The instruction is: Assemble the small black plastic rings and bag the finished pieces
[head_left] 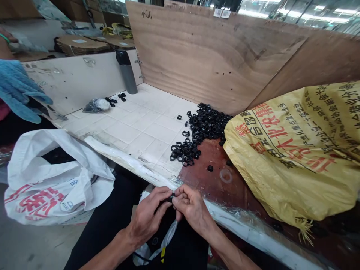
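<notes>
My left hand [150, 212] and my right hand [189, 206] meet just in front of the table's near edge. Between their fingertips they pinch a small black ring-shaped part [170, 197], mostly covered by the fingers. On the table beyond my hands lies a small cluster of black rings [185, 152]. Behind it rises a larger heap of the same black rings [209, 122], against the wooden board. A single black piece [210, 168] sits apart on the reddish-brown surface. Below my hands, an open plastic bag [168, 240] rests at my lap.
A yellow woven sack [295, 150] covers the table's right side. A white bag [56, 180] hangs at the left edge. A grey bottle [128, 75] stands in the back corner, near a small clear bag [97, 105]. A wooden board [210, 52] walls the back. Another person's blue cloth sleeve [21, 88] shows at left.
</notes>
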Available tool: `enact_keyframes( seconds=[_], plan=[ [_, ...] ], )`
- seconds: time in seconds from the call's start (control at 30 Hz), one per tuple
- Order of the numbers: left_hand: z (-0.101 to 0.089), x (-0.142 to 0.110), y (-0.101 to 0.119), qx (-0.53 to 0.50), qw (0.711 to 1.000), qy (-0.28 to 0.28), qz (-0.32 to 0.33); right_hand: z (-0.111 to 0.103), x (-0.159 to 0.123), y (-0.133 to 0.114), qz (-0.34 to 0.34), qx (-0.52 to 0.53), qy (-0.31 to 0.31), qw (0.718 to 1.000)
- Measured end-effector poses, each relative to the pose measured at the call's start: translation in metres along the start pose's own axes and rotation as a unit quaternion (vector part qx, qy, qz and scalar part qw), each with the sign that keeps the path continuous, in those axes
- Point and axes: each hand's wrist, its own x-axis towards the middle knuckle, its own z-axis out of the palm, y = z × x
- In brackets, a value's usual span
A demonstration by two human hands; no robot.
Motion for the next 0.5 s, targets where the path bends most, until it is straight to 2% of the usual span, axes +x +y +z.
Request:
enact_keyframes(
  seconds=[0.17,0.27,0.33,0.4,0.43,0.5],
  plan=[
    [0.011,-0.011,-0.004,0.081,0.994,-0.008,0.075,0.009,-0.006,0.01,0.086,0.148,0.019,0.985],
    [0.002,-0.012,-0.001,0.099,0.987,-0.039,0.12,0.011,-0.01,0.009,0.116,0.151,0.007,0.982],
    [-0.011,-0.005,0.003,0.082,0.983,-0.104,0.126,0.003,-0.013,0.009,0.111,0.052,-0.04,0.992],
    [-0.025,0.009,0.009,0.067,0.975,-0.183,0.103,-0.017,-0.014,0.008,0.048,-0.118,-0.035,0.991],
    [-0.03,0.019,0.011,0.07,0.971,-0.213,0.084,-0.03,-0.012,0.008,-0.008,-0.204,0.017,0.979],
    [-0.031,0.041,0.013,0.092,0.971,-0.219,0.034,-0.06,-0.004,0.008,-0.1,-0.324,0.194,0.921]
  ],
)
